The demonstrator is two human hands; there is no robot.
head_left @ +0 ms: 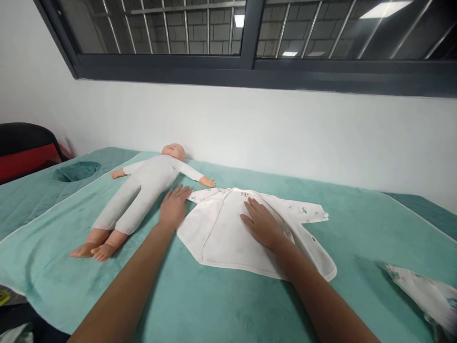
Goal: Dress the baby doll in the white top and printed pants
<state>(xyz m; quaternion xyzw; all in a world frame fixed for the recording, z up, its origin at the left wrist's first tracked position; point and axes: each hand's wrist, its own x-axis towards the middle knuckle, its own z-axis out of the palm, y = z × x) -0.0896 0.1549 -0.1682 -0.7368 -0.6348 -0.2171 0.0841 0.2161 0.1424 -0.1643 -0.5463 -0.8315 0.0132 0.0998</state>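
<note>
Head cam, shirt (pixel 228 238) under R hand (pixel 263 224), L hand (pixel 174 207) beside

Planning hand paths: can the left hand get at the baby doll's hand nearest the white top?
Probably yes: the left hand is open and close to the baby doll's hand, with nothing visible between them. The white baby top lies alongside without covering it.

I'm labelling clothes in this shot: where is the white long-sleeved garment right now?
In the head view, the white garment lies spread near the centre on the green cover, right of the doll, beneath the right hand.
</note>
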